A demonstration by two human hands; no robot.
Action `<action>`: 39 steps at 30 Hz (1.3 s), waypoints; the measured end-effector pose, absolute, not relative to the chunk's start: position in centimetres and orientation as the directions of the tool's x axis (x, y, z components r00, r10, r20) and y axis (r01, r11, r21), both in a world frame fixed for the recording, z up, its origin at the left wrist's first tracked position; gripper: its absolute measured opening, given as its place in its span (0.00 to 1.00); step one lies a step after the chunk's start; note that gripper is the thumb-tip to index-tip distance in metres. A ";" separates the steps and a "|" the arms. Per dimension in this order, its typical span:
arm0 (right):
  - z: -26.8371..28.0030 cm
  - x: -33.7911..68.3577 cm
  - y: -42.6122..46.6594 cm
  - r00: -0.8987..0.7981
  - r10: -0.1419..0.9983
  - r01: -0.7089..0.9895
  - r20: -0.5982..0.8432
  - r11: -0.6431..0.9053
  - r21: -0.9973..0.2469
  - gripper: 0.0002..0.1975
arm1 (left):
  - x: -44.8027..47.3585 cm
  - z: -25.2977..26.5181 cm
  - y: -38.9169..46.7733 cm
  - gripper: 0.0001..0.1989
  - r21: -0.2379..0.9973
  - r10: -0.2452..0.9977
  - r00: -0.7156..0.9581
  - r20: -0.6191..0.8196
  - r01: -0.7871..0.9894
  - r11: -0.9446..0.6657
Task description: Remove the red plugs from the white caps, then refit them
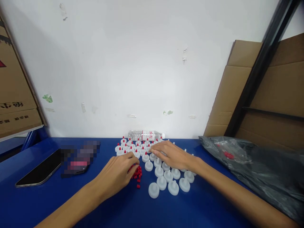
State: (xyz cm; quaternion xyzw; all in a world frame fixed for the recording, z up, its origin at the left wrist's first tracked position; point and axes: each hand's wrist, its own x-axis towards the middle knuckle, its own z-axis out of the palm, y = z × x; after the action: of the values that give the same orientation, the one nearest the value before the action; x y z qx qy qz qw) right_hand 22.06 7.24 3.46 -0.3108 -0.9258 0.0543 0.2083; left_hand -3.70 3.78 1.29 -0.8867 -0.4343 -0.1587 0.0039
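We see the small red caps [138,172] heaped on the bench, right at the fingertips of our left hand [118,169]; the heap lies just to the right of them and runs partly beneath. That hand is clearly the nearer of the 2. Its fingers are bent, with thumb and forefinger drawn close together, but we cannot tell whether they pinch a cap. The loose caps point in mixed directions, and 1 lies apart on the near side.

To the right of the heap, the bare white lids [154,190] stand with their nozzles upward, so their long axis is vertical. Our right hand [169,154] is over the farther of these, its fingers stretched leftward and near each other; we cannot tell whether they grip a lid.

Beyond both hands we have the red-tipped lids [145,157], crowded together, then a clear bottle [135,135] on its side by the wall. A phone [40,169] lies well to the left on the blue bench [114,209], a dark plastic bag [268,177] to the right
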 end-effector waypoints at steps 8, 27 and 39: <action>2.5 21.1 6.3 -0.765 0.578 0.540 0.283 0.816 -0.208 0.26 | -3.6 2.1 3.6 0.14 0.156 0.786 0.481 0.389 0.806 -0.571; 4.4 19.1 3.0 -0.674 0.568 0.441 0.473 0.822 -0.360 0.09 | -3.3 2.6 1.8 0.06 0.243 0.682 0.559 0.471 0.661 -0.710; 4.2 19.8 4.6 -0.746 0.440 0.349 0.500 0.898 -0.269 0.08 | -3.1 3.4 1.5 0.24 0.535 0.764 0.497 0.411 0.548 -0.644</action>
State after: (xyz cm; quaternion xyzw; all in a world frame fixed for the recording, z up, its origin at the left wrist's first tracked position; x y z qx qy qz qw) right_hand 19.76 4.60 4.23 -0.2120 -0.9309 0.0793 0.2866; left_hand -3.06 1.52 3.44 -0.8483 -0.3866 -0.3196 -0.1694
